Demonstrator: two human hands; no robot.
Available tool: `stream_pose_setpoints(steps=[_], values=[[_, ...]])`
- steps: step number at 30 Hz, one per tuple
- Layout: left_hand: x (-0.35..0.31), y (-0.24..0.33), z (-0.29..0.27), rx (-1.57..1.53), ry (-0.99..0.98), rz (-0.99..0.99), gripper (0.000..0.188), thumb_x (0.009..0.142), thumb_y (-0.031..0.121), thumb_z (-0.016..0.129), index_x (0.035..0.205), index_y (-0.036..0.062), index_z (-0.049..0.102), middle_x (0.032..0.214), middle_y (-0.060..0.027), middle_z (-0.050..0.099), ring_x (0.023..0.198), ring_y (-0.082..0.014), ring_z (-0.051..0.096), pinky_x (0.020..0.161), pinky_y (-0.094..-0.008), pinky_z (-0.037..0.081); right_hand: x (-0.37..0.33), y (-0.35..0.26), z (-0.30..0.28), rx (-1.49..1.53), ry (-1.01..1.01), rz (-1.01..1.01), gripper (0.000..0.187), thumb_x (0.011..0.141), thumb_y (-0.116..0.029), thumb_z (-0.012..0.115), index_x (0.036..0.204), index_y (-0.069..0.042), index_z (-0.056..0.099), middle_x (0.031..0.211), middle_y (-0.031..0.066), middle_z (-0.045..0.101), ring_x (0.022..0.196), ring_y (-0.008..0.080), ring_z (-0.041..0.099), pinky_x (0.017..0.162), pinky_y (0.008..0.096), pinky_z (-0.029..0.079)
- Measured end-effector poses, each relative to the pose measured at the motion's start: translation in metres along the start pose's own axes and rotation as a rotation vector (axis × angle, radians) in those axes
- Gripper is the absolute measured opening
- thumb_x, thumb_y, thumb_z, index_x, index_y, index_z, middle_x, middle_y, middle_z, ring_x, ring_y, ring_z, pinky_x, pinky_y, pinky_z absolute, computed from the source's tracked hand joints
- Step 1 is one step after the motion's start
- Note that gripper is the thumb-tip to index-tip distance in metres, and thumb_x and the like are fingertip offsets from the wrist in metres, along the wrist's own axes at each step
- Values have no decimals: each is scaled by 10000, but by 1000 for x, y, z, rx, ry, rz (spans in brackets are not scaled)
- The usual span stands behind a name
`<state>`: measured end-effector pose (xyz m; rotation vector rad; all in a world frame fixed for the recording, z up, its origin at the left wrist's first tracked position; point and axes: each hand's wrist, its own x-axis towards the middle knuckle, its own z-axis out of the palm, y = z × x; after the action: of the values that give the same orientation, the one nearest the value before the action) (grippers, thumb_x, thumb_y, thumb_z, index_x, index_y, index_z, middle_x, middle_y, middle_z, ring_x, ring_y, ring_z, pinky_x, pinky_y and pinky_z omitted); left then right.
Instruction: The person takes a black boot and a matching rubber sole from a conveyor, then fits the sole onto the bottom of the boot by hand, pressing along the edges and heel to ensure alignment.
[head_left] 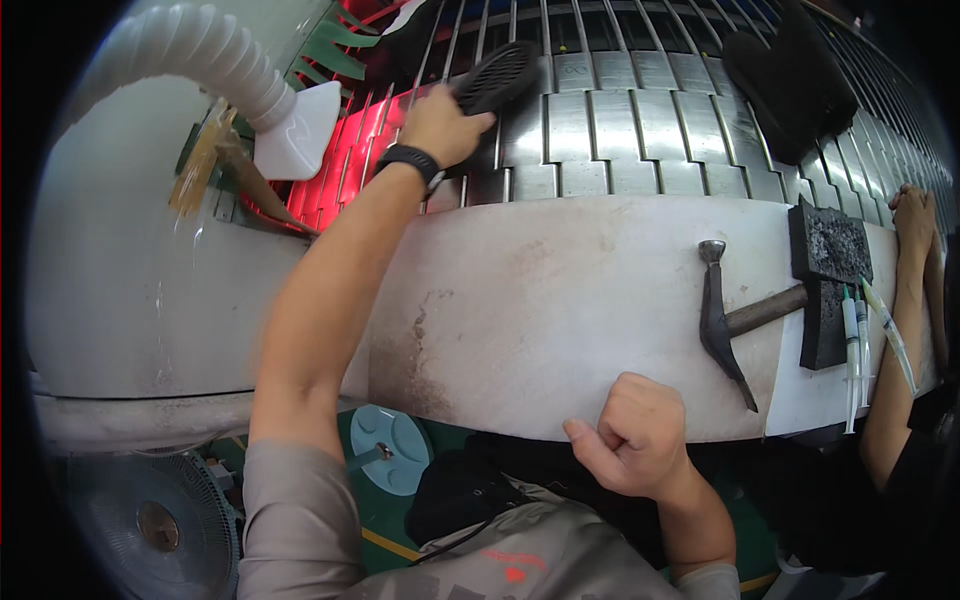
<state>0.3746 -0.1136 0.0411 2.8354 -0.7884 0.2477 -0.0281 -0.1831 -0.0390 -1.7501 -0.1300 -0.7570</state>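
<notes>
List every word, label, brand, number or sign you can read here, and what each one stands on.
No text reads clearly enough to quote.
Grey shirt: small red print, too blurred to read.
Metal slats at the top: one small dark mark, too unclear to read.
Syringes: any markings are too small to read.
Black slotted piece in the left hand: no lettering can be made out.

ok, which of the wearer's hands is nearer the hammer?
Right. The right hand is curled at the near edge of the worktop, left of the hammer; the left hand is farther, over the metal slats, gripping a black slotted piece.
</notes>
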Motion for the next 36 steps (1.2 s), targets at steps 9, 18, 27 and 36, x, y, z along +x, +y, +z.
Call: stream_pose_setpoints(steps=[9,18,27,36], values=[[92,-45,16,-46,2,-88,954,871,595,797,1427,-145,567,1378,-353,667,1302,-448,660,1123,-475,505,4,-3,3,-97,3,28,459,760,-42,866,621,-131,437,579,32,419,496,234,418,451,376,310],[274,-133,-28,214,249,-286,1191,790,704,845,1470,-195,461,1480,-373,584,1399,-452,592,1164,-475,474,26,1,-3,20,-17,109,486,754,-90,896,602,-124,436,585,28,409,472,216,409,431,368,294],[303,-154,28,368,265,-238,1009,792,572,906,1469,-84,544,1385,-325,672,1294,-468,660,1113,-516,516,39,2,-7,74,-22,125,448,797,-89,863,627,-109,448,632,66,415,508,260,422,469,402,325],[206,-25,-57,386,426,291,743,856,385,853,1433,32,545,1264,-255,730,1165,-453,706,972,-538,573,30,-6,4,8,37,84,455,786,-86,882,623,-123,459,598,38,425,491,236,430,437,369,317]])
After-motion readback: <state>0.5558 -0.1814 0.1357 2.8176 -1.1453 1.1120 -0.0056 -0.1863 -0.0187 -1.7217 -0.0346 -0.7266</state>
